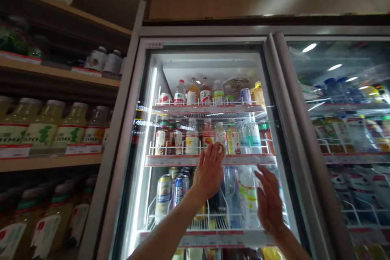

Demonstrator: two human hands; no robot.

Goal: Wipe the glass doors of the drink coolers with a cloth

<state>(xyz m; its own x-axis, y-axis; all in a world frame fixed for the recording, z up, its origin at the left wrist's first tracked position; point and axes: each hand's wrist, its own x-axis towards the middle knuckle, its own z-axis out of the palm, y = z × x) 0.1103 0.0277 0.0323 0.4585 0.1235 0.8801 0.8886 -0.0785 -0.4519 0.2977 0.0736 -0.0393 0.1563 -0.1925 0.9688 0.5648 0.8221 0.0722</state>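
Two bare hands are up in front of one lit fridge, its glass door (pixel 210 63) filling the middle. The left hand (pixel 209 170) lies between five and six o'clock, its fingers close together over one pale cloth (pixel 220 149), which shows at the hand's one o'clock, at the glass in front of the middle shelf. The right hand (pixel 269 197) is at four o'clock, fingers loosely parted and slightly bent, with nothing seen in them.

Three shelf strips (pixel 210 160) cross behind the glass. Eight bottles and cans can be counted along the front of the top row; the middle row is too crowded and covered to count. Two cans (pixel 163 195) stand foremost at seven o'clock.

An open gap separates the two hands. Clear glass lies above the top row, toward twelve o'clock. The upright door frame (pixel 300 130) bounds the space at three o'clock, a second fridge door (pixel 338 61) beyond it. At nine o'clock, four juice bottles (pixel 44 124) line the front of a wooden shelf (pixel 51 162).
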